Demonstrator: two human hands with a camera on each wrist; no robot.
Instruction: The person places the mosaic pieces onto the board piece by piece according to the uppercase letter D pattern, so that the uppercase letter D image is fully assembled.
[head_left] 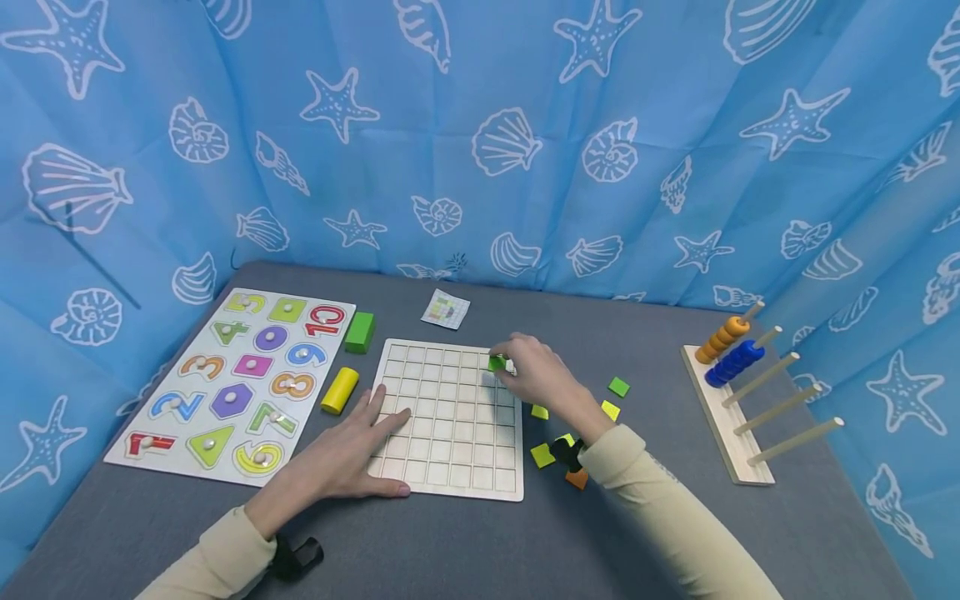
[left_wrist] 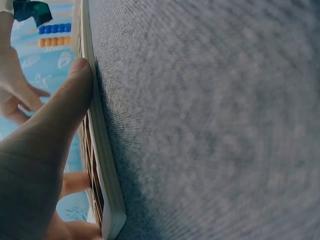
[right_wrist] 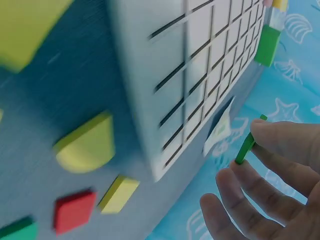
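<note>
The grey table [head_left: 465, 550] carries a number puzzle [head_left: 171, 457] along its left edge and, right of that, a pale grid board [head_left: 450, 433]. The left hand [head_left: 345, 454], fingers spread, rests on the grid board's left edge; the right hand [head_left: 540, 375] pinches a green tile [head_left: 497, 363] near the board's far right corner. Loose tiles [head_left: 542, 455] lie beyond the board's right edge.

Pale square wooden grid board [head_left: 453, 408]: smooth, matt, layered edge. Small green tile [right_wrist: 245, 148]: smooth, painted-looking. Grey tabletop cloth [left_wrist: 225, 125]: matt, rough weave. Blue shell-print curtain [head_left: 450, 175]: creased cloth. Pale wooden peg rack [head_left: 731, 442]: matt; 2 bead stacks [head_left: 722, 340], orange and blue, glossy. White printed card [head_left: 446, 309]: paper-like.
</note>
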